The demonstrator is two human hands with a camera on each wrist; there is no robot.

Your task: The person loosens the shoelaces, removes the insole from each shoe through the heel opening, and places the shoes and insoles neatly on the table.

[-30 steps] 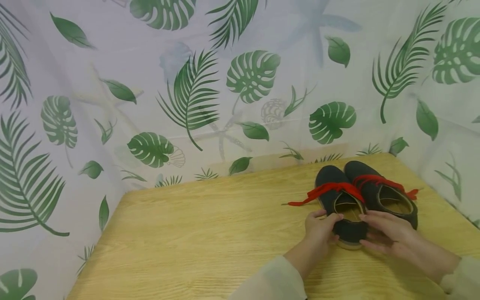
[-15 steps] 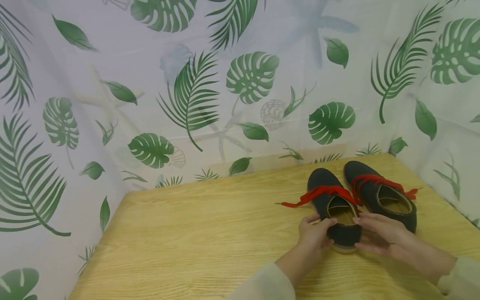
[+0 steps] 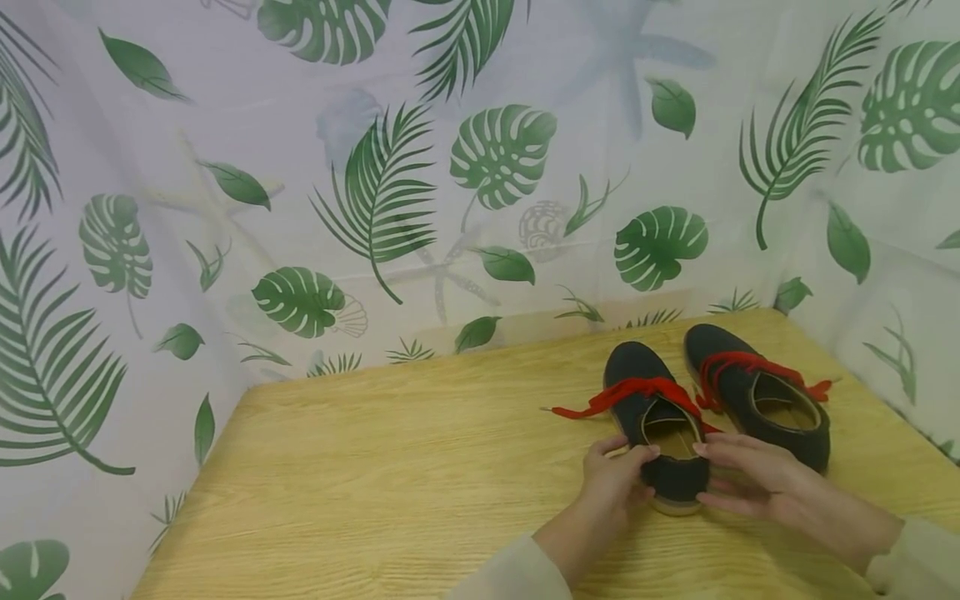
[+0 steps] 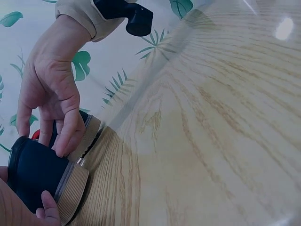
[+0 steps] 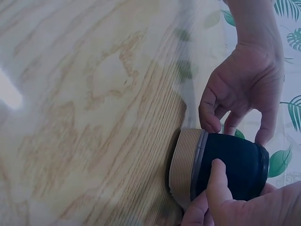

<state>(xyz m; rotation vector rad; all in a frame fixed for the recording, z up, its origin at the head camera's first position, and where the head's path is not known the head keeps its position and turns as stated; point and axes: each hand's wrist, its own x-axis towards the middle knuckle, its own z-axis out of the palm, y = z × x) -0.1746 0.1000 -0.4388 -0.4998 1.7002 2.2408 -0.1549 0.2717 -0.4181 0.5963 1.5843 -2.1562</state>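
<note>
Both hands hold the heel end of a dark navy shoe (image 3: 675, 478) with a red lace, its toe pointing away from me. My left hand (image 3: 609, 482) grips the left side of the heel, thumb at the collar. On the other side, my right hand (image 3: 776, 482) pinches the collar and sole edge. In the right wrist view the ribbed tan sole (image 5: 186, 160) sits on or just above the tabletop; I cannot tell which. A second, matching shoe (image 3: 716, 340) stands to the right, apart from the first, partly behind my right hand.
The wood-grain table (image 3: 375, 467) spreads out to the left. A white leaf-print cloth (image 3: 420, 200) hangs along the back and both sides. One red lace end (image 3: 573, 412) trails onto the table left of the held shoe.
The held shoe has shifted left and slightly toward me, with both hands on it. A gap has widened between the two shoes. The second shoe has stayed in place.
</note>
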